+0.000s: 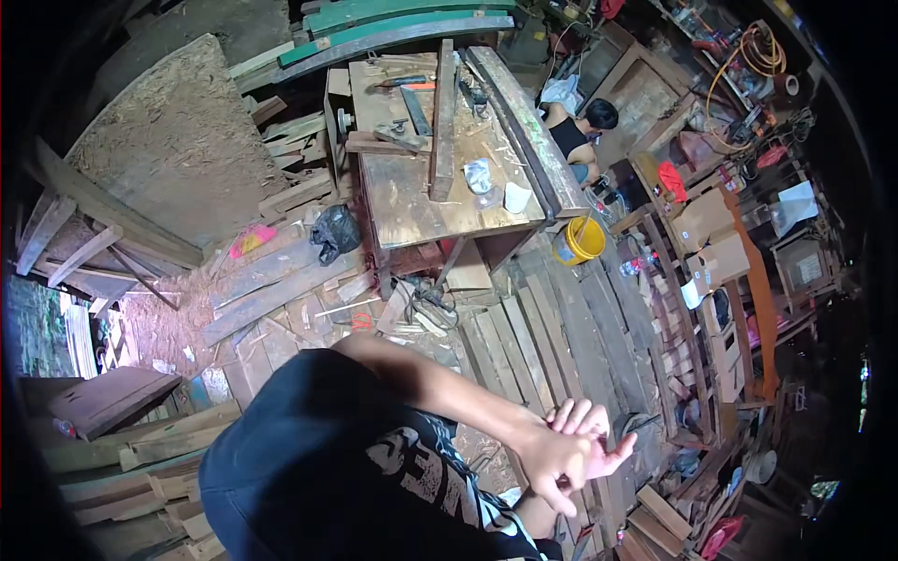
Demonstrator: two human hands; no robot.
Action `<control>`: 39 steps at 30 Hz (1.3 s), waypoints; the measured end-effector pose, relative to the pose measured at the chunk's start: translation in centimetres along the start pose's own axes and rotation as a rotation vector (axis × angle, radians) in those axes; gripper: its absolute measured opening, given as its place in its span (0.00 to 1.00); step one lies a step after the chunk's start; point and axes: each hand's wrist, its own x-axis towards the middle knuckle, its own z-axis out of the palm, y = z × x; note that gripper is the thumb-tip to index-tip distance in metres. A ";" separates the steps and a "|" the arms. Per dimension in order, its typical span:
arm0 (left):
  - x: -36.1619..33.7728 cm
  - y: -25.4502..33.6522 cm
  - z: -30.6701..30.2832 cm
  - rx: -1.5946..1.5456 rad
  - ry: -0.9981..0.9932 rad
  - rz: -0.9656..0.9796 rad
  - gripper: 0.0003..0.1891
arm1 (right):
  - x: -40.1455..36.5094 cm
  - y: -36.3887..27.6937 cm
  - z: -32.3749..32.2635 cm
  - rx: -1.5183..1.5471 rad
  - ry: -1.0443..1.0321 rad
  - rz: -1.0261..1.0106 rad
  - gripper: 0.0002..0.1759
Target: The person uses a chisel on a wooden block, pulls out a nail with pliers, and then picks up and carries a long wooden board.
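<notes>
- Black T-shirt with a white print (pixel 374 467) fills the near corner. The person's bare arms cross in front of it, well short of the brown wooden work surface (pixel 412 201) and on the camera's side of it.
- Left hand (pixel 554 460) lies over the right hand (pixel 591 423). Both grips are loose, with the fingers partly spread, and neither has hold of any object; they only touch each other.
- Nearest to the hands are the grey weathered wooden floor planks (pixel 524 341), which run side by side from under the hands up to the foot of the surface.
- As a judgement, such planks would be stiff, fairly heavy and rough. They are not slippery but likely splintery, so they are best gripped by the long edges near one end rather than by the flat face.
- On the surface lies a long narrow wooden board (pixel 441 122), with small tools and scraps about it.
- A yellow plastic bucket (pixel 580 240) stands just beside the surface's near corner, and a crumpled black plastic bag (pixel 335 232) lies at its other side.
- Another person in a dark top (pixel 580 131) crouches beyond the surface, well apart from the hands.
</notes>
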 end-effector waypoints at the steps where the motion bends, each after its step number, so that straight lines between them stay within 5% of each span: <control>1: 0.0 0.8 -0.6 -0.101 0.039 -0.122 0.24 | -0.4 -0.4 -0.9 -0.119 -0.018 -0.029 0.41; 6: -1.6 0.8 0.3 -0.108 0.135 -0.689 0.27 | -1.3 -2.1 -2.2 -0.726 -0.125 -0.144 0.41; 7: -1.6 0.7 0.1 -0.020 0.029 -0.788 0.35 | -1.2 -1.6 -2.0 -0.699 -0.133 -0.198 0.40; 8: -1.7 0.5 0.1 0.075 -0.051 -0.804 0.36 | -1.1 -1.2 -1.7 -0.679 -0.102 -0.246 0.33; 10: -1.9 1.1 0.9 0.378 0.185 -0.557 0.33 | -1.8 -1.3 -2.9 -0.834 -0.091 -0.226 0.27; 11: -1.1 1.0 0.2 0.301 -0.094 -0.687 0.33 | -1.9 -1.0 -3.0 -0.825 -0.099 -0.313 0.22; 12: -0.9 0.6 0.8 0.298 -0.099 -0.690 0.33 | -2.1 -1.5 -3.2 -0.908 -0.086 -0.312 0.19; 14: -0.9 -0.3 1.9 0.387 0.090 -0.586 0.32 | -3.0 -1.1 -3.8 -0.850 0.084 -0.326 0.15; 15: -0.9 -0.6 2.3 0.435 0.185 -0.535 0.32 | -3.3 -1.1 -4.6 -0.893 0.141 -0.350 0.15; 17: -0.3 0.4 1.7 0.398 0.083 -0.732 0.29 | -4.0 -1.0 -5.9 -0.926 0.255 -0.327 0.22; 21: -0.8 0.5 3.0 0.503 0.236 -0.733 0.26 | -4.0 -1.6 -7.8 -0.922 0.180 -0.085 0.34; 24: -2.4 0.3 3.4 0.569 0.338 -0.774 0.24 | -2.1 -1.7 -8.4 -1.025 -0.099 0.036 0.29; 31: -4.0 2.2 3.1 0.692 0.727 -0.835 0.19 | 0.4 0.5 -6.7 -1.043 -0.197 0.201 0.28; 32: -4.0 3.5 2.2 0.716 0.802 -0.844 0.19 | 0.7 1.4 -5.9 -1.018 -0.274 0.123 0.20; 34: -4.7 6.1 0.3 0.626 0.544 -1.122 0.23 | 0.8 3.2 -3.0 -1.161 -0.144 -0.038 0.11; 35: -6.7 5.4 0.6 0.696 0.740 -0.918 0.27 | 0.9 4.2 -2.4 -1.076 -0.011 -0.070 0.05; 38: -10.9 7.0 -0.2 0.458 0.960 -0.952 0.24 | 2.4 5.4 -0.6 -0.340 -0.259 0.097 0.31; 39: -12.2 8.0 -0.8 0.459 0.919 -0.977 0.20 | 2.9 6.3 0.8 -0.176 -0.388 0.236 0.47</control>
